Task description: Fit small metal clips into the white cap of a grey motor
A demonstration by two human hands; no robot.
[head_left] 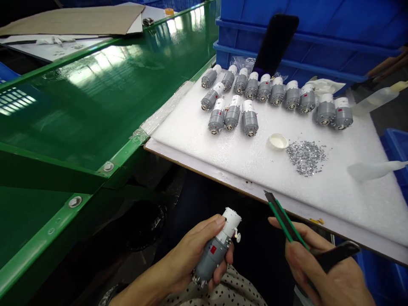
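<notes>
My left hand [194, 248] is wrapped round a grey and white spacecraft model [215, 250], held tilted above my lap with its white end up. A small red mark shows on its grey body, and a small white dish sticks out at its side. In my right hand [325, 263] is a green and black utility knife [285, 221], its blade pointing up and left near the table's front edge. Knife and model are apart. On the white foam sheet [191, 131] stand several like models [232, 112], in rows toward the back.
A pile of tiny silvery parts [306, 157] lies beside a small white cap [278, 141]. Squeeze bottles [376, 169] lie at the right. A phone [276, 44] leans on blue crates [318, 51]. A green conveyor [111, 89] runs along the left.
</notes>
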